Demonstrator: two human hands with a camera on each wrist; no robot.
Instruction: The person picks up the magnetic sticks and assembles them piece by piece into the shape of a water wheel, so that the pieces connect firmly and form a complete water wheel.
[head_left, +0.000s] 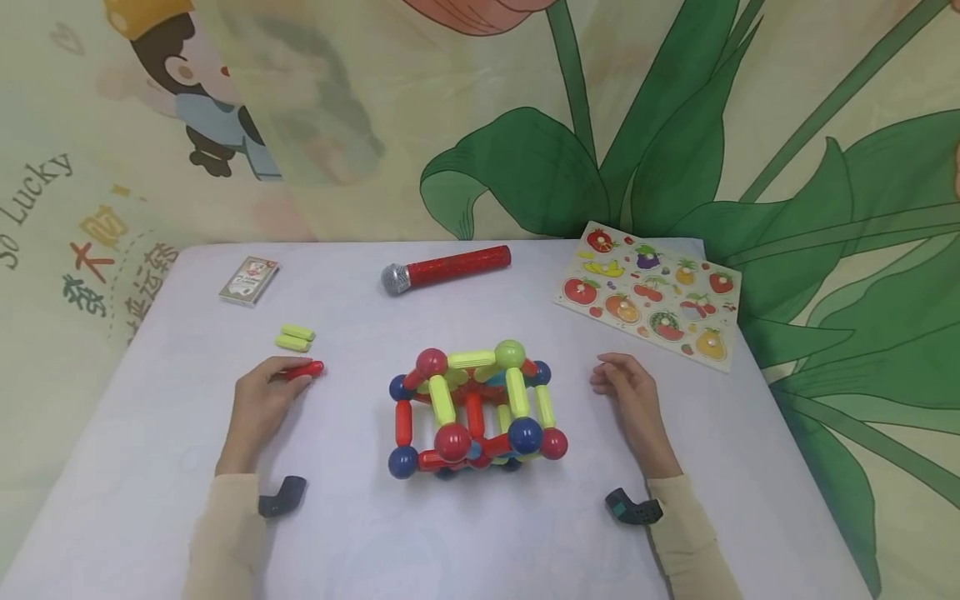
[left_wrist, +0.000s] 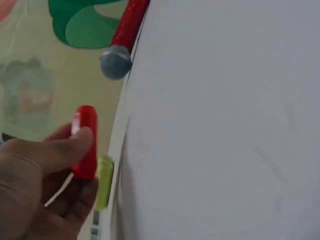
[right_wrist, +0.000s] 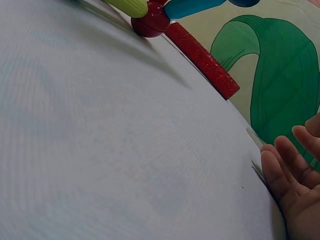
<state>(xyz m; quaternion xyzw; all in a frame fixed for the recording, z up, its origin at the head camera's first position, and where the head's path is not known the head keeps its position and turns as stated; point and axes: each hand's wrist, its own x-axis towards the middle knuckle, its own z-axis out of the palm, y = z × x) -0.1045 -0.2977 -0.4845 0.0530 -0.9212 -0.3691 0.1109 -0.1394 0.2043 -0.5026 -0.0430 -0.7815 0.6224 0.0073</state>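
Between thumb and fingers, the left hand (head_left: 258,408) pinches a red rod (left_wrist: 86,142), one of the stick pieces of a toy building set. Just beyond it lie two yellow-green rods (head_left: 295,337). A structure of rods and balls (head_left: 472,412) in red, blue and yellow-green stands in the middle of the table, apart from both hands. To its right the right hand (head_left: 632,408) rests with loosely bent fingers and holds nothing. In the right wrist view its fingers (right_wrist: 287,160) show at the right edge, with part of the structure, a red ball (right_wrist: 151,20), at the top.
A red toy microphone (head_left: 457,267) lies at the back of the white table (head_left: 360,542). A small card box (head_left: 250,281) is at the back left, and a fruit puzzle board (head_left: 651,296) at the back right. A printed cloth (head_left: 487,83) hangs behind.
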